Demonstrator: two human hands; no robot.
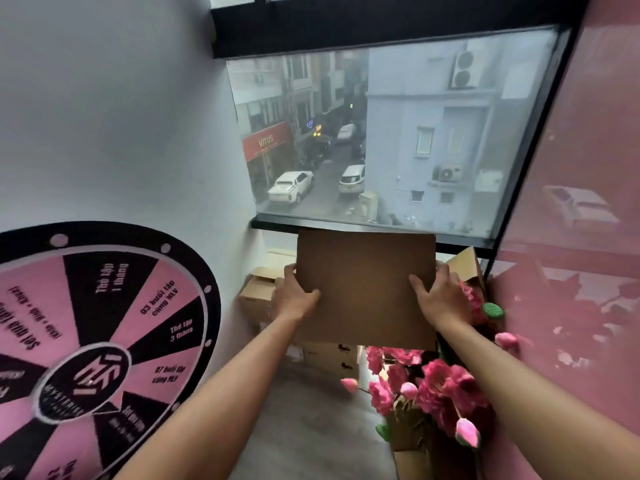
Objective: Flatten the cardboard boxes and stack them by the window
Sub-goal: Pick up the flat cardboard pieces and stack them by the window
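A flat brown cardboard sheet hangs in the air just below the window. My left hand grips its left edge, thumb on top and fingers behind. My right hand grips the right edge the same way. Under and behind the sheet stand several unflattened cardboard boxes on the floor against the wall below the sill. One more open box shows at the right, partly hidden by the sheet.
A big pink and black prize wheel leans against the left wall. Pink artificial flowers stand in a cardboard box at the lower right, close to my right forearm. A pink wall closes the right side. Grey floor lies between.
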